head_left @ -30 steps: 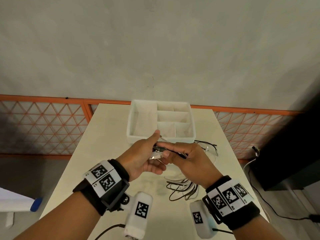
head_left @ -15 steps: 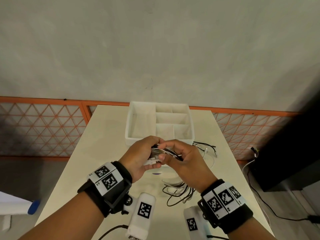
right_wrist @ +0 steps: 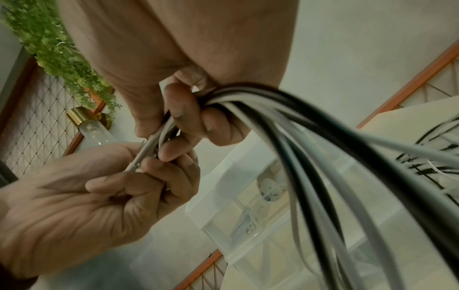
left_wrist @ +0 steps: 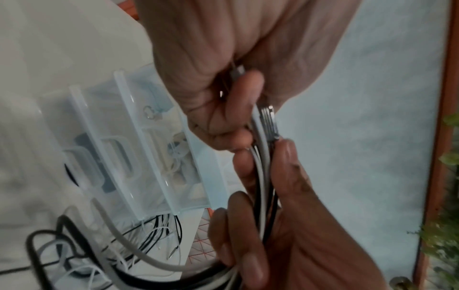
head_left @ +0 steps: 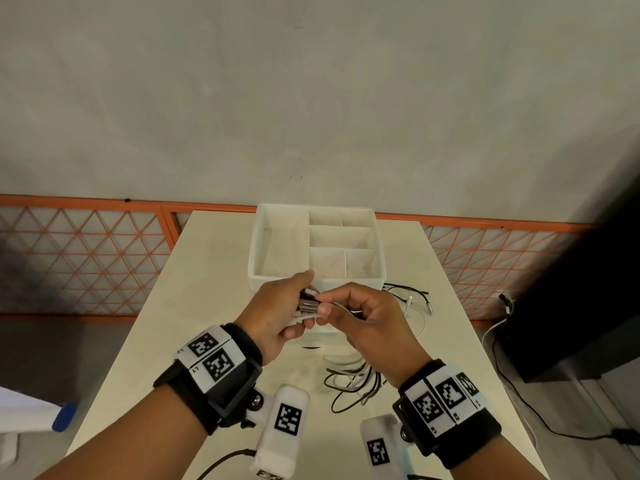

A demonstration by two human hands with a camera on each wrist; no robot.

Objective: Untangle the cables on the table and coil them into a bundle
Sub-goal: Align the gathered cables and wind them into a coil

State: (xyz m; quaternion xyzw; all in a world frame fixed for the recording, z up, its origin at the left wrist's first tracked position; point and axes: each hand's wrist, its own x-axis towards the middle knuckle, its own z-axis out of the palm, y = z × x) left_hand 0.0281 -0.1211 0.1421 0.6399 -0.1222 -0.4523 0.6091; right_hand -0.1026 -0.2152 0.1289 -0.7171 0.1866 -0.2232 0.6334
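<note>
Both hands meet above the table (head_left: 207, 271), just in front of the white divided box (head_left: 277, 282). The left hand (head_left: 277, 317) curls its fingers around the plug ends of the cables (head_left: 349, 379), with a ridged metal plug (left_wrist: 269, 122) showing just past its fingertips. The right hand (head_left: 367, 320) pinches the same strands between thumb and forefinger, right against the left hand's hold, and its other fingers wrap the black and white strands lower down (the wrist views show this best).

From the grip, the cables hang down under the right hand and land in a loose loop on the table, close to the right wrist. More thin black and white wires (head_left: 412, 299) lie beyond the right hand, beside the box's near right corner.

Each wrist wears a black band (head_left: 221, 372) carrying black-and-white square code markers; beside the markers are tiny characters too small to read. A small purple mark (head_left: 311, 348) sits on the table directly below the joined hands, its shape unclear. No brand name can be read on any cable or plug.
</note>
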